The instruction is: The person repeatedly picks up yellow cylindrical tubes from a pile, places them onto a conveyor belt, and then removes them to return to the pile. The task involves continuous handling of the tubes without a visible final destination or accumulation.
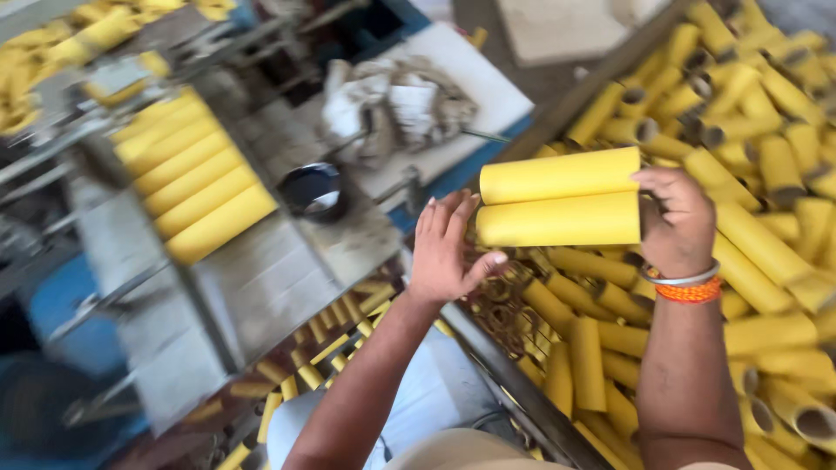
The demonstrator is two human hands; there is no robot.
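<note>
Two yellow cardboard tubes (559,198) lie stacked one above the other, held level in the air between my hands. My right hand (678,223) grips their right ends; a metal bangle and an orange thread band circle that wrist. My left hand (445,248) presses its palm and fingers flat against their left ends. Below and to the right, a large bin (514,383) is heaped with many more yellow tubes (766,157).
A row of several yellow tubes (192,187) lies side by side on a grey machine bed (261,287) at left. A dark round bowl (313,191) and a crumpled rag (392,104) sit behind it. Smaller yellow tubes (322,348) lie beneath the bed.
</note>
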